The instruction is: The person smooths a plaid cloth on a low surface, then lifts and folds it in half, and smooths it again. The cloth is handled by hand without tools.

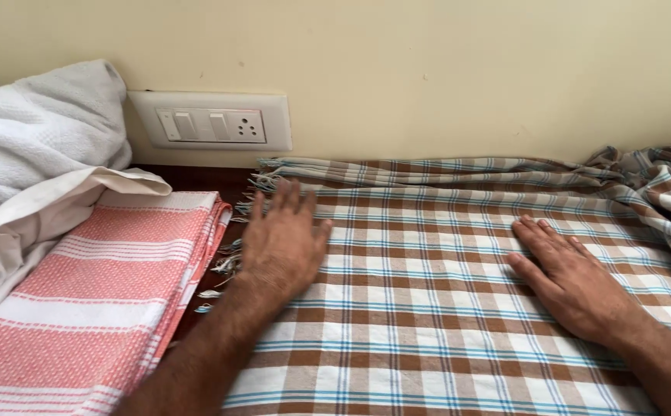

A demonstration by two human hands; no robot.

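Observation:
A brown, white and blue checked cloth point(435, 323) lies spread flat on a surface against the wall. My left hand point(281, 243) rests palm down on its left part, near the fringed edge, fingers spread and pointing to the wall. My right hand point(563, 273) lies flat on the cloth's right part, fingers together. Neither hand holds anything. The cloth's far right end point(659, 185) is bunched up in folds.
A folded pink-and-white striped towel point(96, 300) lies to the left of the checked cloth. White towels point(35, 146) are piled at the far left. A white switch plate with a socket point(212, 122) sits on the cream wall behind.

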